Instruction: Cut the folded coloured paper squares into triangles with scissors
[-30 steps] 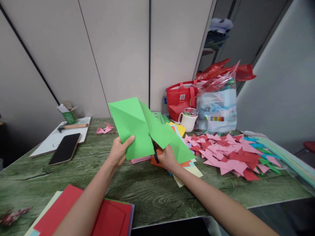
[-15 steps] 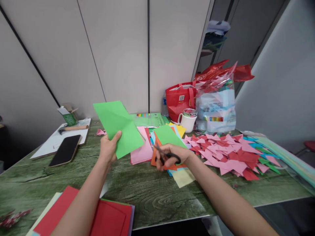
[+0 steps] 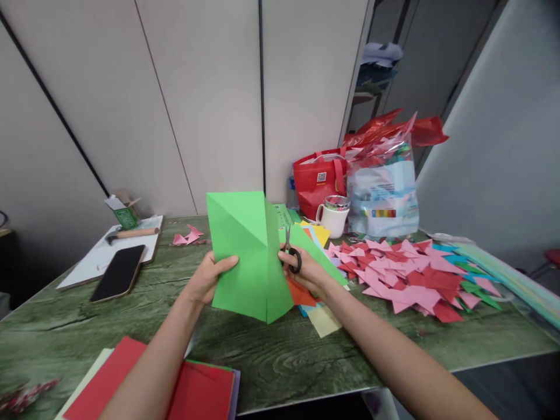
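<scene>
My left hand (image 3: 206,279) grips a sheet of green paper (image 3: 241,233) by its left edge, thumb on the near face. Creases run across the sheet, and its right part bends away along a vertical fold. My right hand (image 3: 308,273) is closed around black-handled scissors (image 3: 296,261), their blades pointing up beside the paper's right edge. Whether the right fingers also touch the sheet, I cannot tell. Behind the right hand lies a stack of coloured paper with a green sheet (image 3: 321,252) on top.
Cut pink and red paper stars (image 3: 415,274) are heaped at right. A white mug (image 3: 335,219), a red bag (image 3: 317,181) and a clear plastic bag (image 3: 382,192) stand behind. At left are a phone (image 3: 119,273) and a hammer (image 3: 137,233); red sheets (image 3: 203,391) lie in front.
The green paper has moved right and turned more upright, its fold facing me. My right hand has risen beside its right edge, with the scissors turned upward. Small pink scraps behind now show.
</scene>
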`<state>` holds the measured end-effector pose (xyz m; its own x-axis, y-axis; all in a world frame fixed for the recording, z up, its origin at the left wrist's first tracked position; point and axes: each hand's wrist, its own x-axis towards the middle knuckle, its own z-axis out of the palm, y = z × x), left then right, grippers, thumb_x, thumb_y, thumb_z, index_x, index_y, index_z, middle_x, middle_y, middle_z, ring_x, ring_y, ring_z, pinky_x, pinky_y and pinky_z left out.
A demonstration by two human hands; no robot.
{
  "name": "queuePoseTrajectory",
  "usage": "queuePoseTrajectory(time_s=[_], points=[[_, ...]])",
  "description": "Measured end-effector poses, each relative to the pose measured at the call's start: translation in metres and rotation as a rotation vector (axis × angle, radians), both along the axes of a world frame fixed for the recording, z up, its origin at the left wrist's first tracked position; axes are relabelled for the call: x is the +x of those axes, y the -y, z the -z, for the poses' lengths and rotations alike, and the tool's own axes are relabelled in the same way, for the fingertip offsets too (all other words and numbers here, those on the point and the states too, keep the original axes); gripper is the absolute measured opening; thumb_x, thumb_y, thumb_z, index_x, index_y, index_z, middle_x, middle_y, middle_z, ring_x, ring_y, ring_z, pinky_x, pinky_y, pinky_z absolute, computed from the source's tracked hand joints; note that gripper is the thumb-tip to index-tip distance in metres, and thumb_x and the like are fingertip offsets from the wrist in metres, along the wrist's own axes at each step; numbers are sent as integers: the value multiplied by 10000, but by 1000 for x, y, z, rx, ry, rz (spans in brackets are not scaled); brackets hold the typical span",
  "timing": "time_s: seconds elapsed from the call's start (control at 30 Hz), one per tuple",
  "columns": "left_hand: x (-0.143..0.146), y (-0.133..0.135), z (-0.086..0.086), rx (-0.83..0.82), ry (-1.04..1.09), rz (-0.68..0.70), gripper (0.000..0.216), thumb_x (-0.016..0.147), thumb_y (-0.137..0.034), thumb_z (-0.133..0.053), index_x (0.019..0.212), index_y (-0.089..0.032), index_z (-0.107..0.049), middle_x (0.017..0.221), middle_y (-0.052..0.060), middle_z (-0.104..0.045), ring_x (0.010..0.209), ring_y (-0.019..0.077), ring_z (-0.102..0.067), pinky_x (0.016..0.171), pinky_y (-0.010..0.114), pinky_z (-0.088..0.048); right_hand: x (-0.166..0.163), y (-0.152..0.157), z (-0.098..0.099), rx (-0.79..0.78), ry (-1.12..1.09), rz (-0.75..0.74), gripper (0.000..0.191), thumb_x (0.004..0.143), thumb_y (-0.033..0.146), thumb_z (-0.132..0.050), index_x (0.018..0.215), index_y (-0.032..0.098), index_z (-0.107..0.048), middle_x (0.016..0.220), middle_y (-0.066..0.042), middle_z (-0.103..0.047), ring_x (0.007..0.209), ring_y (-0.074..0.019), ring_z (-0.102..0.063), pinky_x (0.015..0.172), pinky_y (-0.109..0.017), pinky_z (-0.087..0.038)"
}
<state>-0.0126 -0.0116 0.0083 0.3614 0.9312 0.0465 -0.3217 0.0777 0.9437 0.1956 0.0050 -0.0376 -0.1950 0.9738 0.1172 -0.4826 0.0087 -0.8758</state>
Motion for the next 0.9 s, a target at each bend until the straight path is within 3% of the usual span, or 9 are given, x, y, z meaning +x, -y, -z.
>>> queuePoseTrajectory(time_s=[0.13, 0.23, 0.37, 0.5, 0.63, 0.8, 0.83, 0.9], points=[[-3, -6, -1, -34, -36, -75, 255, 655, -276, -663, 860, -124, -649, 813, 92, -702, 694, 217, -653, 649, 312, -521, 7, -6, -3, 84, 109, 275, 400, 497, 260, -755, 827, 171, -546, 599, 70, -464, 491, -37, -408, 437, -152, -306], [-6, -12, -1, -39, -118, -173, 253, 646, -291, -670, 836, -125, -647, 764, 74, -705, 655, 208, -652, 620, 315, -525, 20, -10, -11, 164, 197, 401, 415, 489, 273, -750, 841, 174, -554, 618, 55, -499, 512, -52, -430, 450, -163, -315], [-11, -19, 1, 15, -223, -291, 266, 591, -309, -703, 769, -120, -644, 659, 47, -698, 564, 190, -638, 550, 298, -521, 36, -11, -23, 250, 265, 503, 420, 461, 274, -753, 814, 171, -549, 629, 39, -527, 586, -91, -500, 511, -192, -376], [-10, -20, 0, -3, -225, -311, 298, 551, -328, -721, 748, -120, -639, 634, 39, -691, 557, 188, -635, 559, 308, -516, 40, -10, -27, 267, 320, 540, 406, 469, 302, -744, 796, 160, -550, 621, 31, -531, 592, -109, -529, 522, -215, -402], [-6, -18, -1, -17, -181, -351, 337, 503, -329, -744, 737, -109, -639, 611, 47, -682, 546, 193, -629, 572, 324, -511, 41, -10, -26, 284, 363, 578, 394, 511, 330, -721, 821, 151, -554, 630, 15, -559, 578, -124, -553, 529, -242, -429], [-3, -22, 3, 76, -125, -544, 352, 468, -341, -754, 700, -102, -642, 608, 41, -678, 507, 163, -601, 529, 287, -497, 37, 6, -38, 460, 323, 886, 308, 642, 315, -649, 899, 181, -544, 714, 5, -586, 659, -128, -580, 651, -272, -457], [-3, -23, 4, 90, -121, -570, 347, 468, -344, -753, 695, -105, -643, 609, 34, -678, 503, 157, -597, 526, 282, -494, 34, 11, -41, 468, 311, 814, 294, 665, 313, -633, 911, 189, -530, 686, 16, -583, 622, -117, -577, 626, -259, -457], [-3, -25, 5, 102, -109, -602, 332, 472, -341, -750, 690, -114, -644, 612, 23, -679, 504, 148, -592, 528, 273, -492, 25, 21, -45, 414, 310, 401, 273, 736, 339, -562, 954, 190, -495, 578, 37, -562, 509, -102, -555, 544, -242, -453]])
